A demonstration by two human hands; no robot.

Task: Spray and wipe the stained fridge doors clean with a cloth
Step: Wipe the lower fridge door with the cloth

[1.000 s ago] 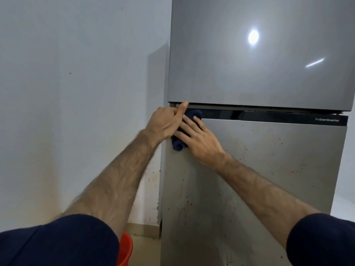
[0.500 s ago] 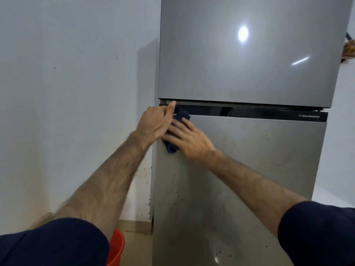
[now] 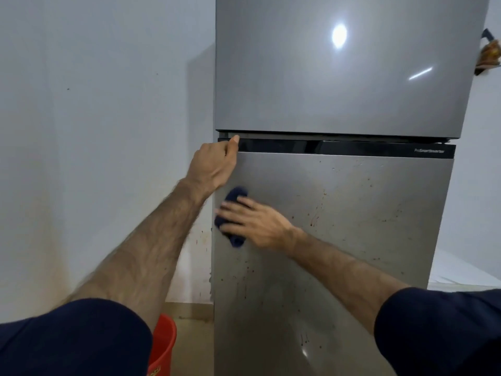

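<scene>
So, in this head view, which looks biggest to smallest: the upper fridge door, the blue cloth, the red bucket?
1. Upper fridge door, by far.
2. Red bucket, only partly visible.
3. Blue cloth, mostly under the right hand.
Bucket versus cloth is unsure.

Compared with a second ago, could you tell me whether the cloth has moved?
Yes. The cloth, under the right hand, has slid down the lower door, away from the black strip.
</scene>
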